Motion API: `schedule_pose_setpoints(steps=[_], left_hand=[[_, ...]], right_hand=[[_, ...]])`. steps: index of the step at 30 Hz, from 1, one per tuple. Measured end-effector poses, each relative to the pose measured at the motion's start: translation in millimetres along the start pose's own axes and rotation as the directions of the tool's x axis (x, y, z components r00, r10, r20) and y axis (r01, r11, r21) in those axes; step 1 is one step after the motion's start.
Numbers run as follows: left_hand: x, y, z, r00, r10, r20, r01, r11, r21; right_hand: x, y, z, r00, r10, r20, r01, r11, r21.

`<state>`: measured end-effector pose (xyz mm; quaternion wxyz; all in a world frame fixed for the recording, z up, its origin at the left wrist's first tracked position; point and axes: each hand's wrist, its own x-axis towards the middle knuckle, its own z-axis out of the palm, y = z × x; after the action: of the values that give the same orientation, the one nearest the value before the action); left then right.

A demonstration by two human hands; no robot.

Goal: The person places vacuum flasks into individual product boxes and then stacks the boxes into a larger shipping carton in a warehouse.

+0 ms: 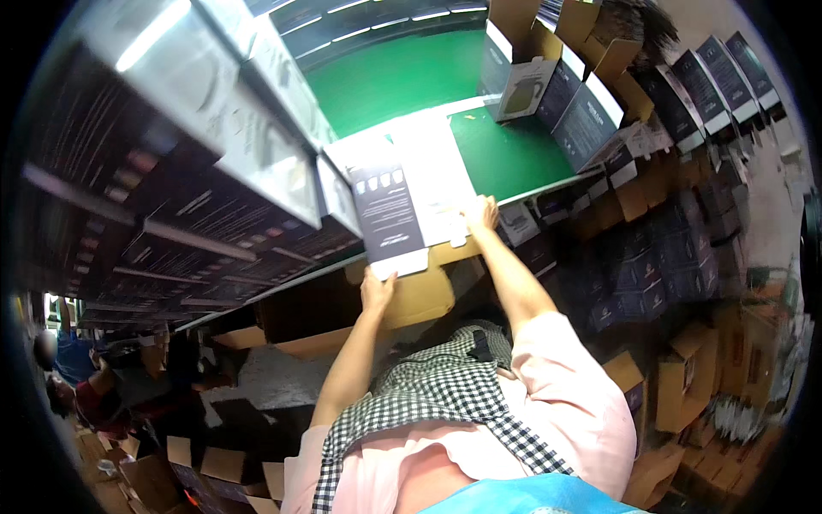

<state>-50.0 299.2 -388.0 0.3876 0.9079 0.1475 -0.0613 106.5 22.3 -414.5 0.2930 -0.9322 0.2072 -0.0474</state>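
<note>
In front of me a carton with a dark printed panel and white panels lies across the near edge of the green-topped table. It looks flat or only partly folded out. My left hand grips its near left corner, thumb on top and the other fingers mostly hidden beneath. At the right edge of the white panel, my right hand is closed on the carton with curled fingers. Small white flaps stick out along the carton's near side.
Stacked dark-and-white printed boxes rise high on the left. Open-topped boxes stand at the table's far right. Under the table edge sits a brown cardboard box. More open cartons are on the floor at right. People are at far left.
</note>
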Motion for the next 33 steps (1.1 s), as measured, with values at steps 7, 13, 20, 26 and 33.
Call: schedule_pose_setpoints(steps=[7, 13, 20, 26, 33], left_hand=[[7, 31, 42, 0.972, -0.213, -0.096, 0.229, 0.954, 0.196], [23, 151, 14, 0.864, -0.050, -0.500, 0.017, 0.997, -0.071], [49, 288, -29, 0.931, 0.062, -0.358, -0.344, 0.472, -0.812], [2, 370, 17, 0.758, 0.554, -0.344, -0.648, 0.699, -0.303], [52, 368, -24, 0.508, 0.840, 0.189, 0.117, 0.150, -0.982]], right_hand=[[42, 30, -33, 0.928, -0.036, 0.372, -0.187, 0.817, 0.546], [76, 34, -172, 0.741, -0.540, 0.399, -0.118, 0.481, 0.869], [172, 11, -270, 0.763, -0.642, 0.077, 0.346, 0.505, 0.791], [235, -70, -373, 0.861, -0.471, 0.190, -0.177, 0.073, 0.982], [240, -81, -389, 0.942, -0.282, -0.182, 0.286, 0.392, 0.874]])
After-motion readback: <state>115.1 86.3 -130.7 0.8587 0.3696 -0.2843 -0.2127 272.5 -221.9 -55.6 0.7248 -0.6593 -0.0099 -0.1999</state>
